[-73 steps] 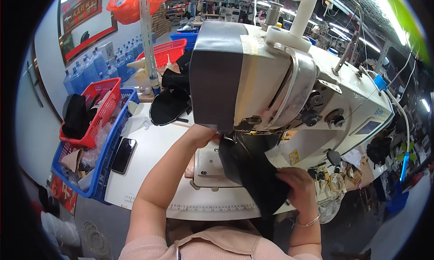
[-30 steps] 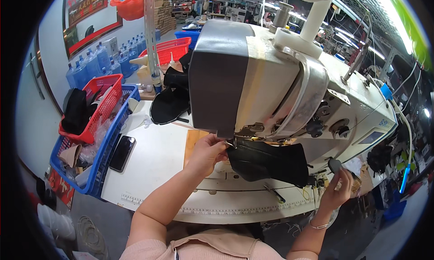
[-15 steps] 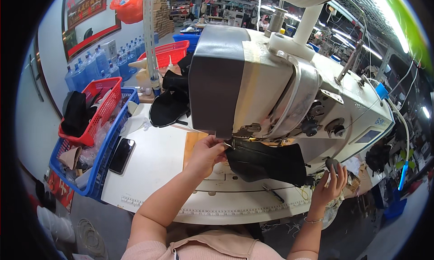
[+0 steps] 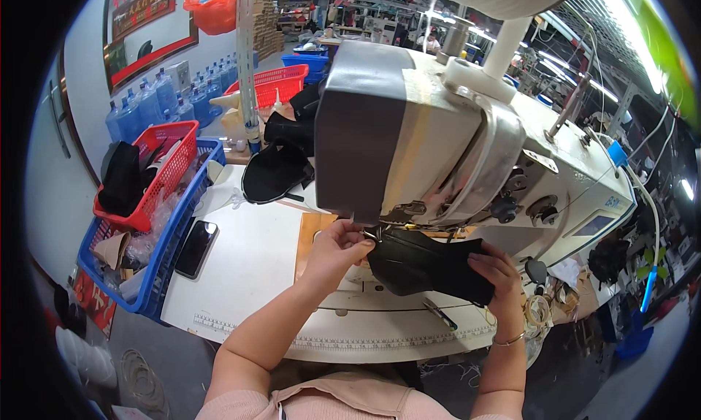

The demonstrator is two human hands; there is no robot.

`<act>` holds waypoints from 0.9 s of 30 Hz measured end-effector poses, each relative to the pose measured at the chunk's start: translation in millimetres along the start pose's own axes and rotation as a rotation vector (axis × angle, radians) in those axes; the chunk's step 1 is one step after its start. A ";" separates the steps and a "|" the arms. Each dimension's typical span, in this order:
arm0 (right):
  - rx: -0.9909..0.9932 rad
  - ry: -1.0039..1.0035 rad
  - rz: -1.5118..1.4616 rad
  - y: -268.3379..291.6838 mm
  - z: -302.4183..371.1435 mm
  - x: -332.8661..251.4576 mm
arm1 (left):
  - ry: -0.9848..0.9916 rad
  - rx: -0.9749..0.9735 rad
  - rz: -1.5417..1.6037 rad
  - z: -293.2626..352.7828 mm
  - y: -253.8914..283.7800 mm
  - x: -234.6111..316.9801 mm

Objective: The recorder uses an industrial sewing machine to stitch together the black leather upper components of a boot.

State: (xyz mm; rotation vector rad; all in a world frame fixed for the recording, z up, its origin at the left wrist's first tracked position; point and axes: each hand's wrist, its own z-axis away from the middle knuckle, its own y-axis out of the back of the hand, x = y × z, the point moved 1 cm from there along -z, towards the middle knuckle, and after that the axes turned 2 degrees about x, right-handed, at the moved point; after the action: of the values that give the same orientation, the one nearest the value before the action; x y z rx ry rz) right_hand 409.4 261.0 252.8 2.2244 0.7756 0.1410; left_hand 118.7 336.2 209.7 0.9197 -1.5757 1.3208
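Note:
A black leather piece (image 4: 427,265), seemingly part of a shoe or boot upper, lies under the head of a white and grey sewing machine (image 4: 358,128). Beside the presser foot, my left hand (image 4: 340,246) pinches the piece's left end, with thumb and fingers closed. My right hand (image 4: 504,280) grips its right end, fingers over the top. The needle area is partly hidden by my left fingers and the machine head. A pair of thread snips (image 4: 440,314) lies on the white table (image 4: 255,274) just below the leather.
Left on the table is a black phone (image 4: 196,250), alongside a blue basket (image 4: 155,292) with a red basket (image 4: 175,173) in it. More black shoe pieces (image 4: 277,173) lie behind the machine head. A dark rounded knob (image 4: 537,268) sits right of my right hand.
My right hand has moved left from beside the dark knob and taken hold of the leather's right end. My left hand stays at the presser foot. The view has shifted slightly.

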 end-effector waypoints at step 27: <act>0.008 0.178 0.225 4.3 35.9 -93.1 | -0.937 -0.218 -1.070 60.5 -4.3 -38.0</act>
State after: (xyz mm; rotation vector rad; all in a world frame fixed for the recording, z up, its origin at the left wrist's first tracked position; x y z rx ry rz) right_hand 347.9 182.9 243.1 2.3242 0.6161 0.4514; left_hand 127.0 276.2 171.6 1.9984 -1.3786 -0.0878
